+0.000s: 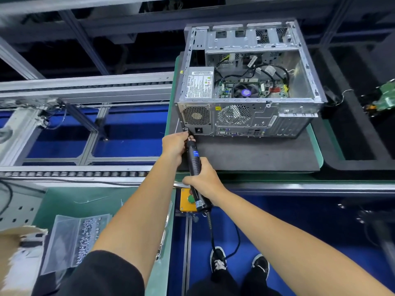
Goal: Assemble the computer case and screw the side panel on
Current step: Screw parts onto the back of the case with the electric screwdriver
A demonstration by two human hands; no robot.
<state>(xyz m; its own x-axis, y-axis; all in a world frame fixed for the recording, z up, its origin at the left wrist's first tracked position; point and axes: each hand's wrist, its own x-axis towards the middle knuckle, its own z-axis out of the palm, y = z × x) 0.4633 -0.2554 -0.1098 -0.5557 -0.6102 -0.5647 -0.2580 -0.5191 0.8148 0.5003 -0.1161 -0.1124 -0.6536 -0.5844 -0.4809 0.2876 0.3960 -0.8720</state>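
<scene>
A silver computer case (263, 116) lies on its side on a dark foam mat (256, 154), its open side up, with the power supply (198, 84) and motherboard (252, 90) showing inside. No side panel is on it. My right hand (205, 178) grips the body of a black electric screwdriver (195, 167). Its tip meets the lower left corner of the case's rear face. My left hand (174, 144) pinches the front end of the screwdriver at that corner.
A clear plastic bag of screws (85, 238) lies on the green bench at lower left. A yellow box with a green button (188, 199) sits under the screwdriver. Conveyor rails (85, 86) run at left. A green circuit board (384, 99) lies at far right.
</scene>
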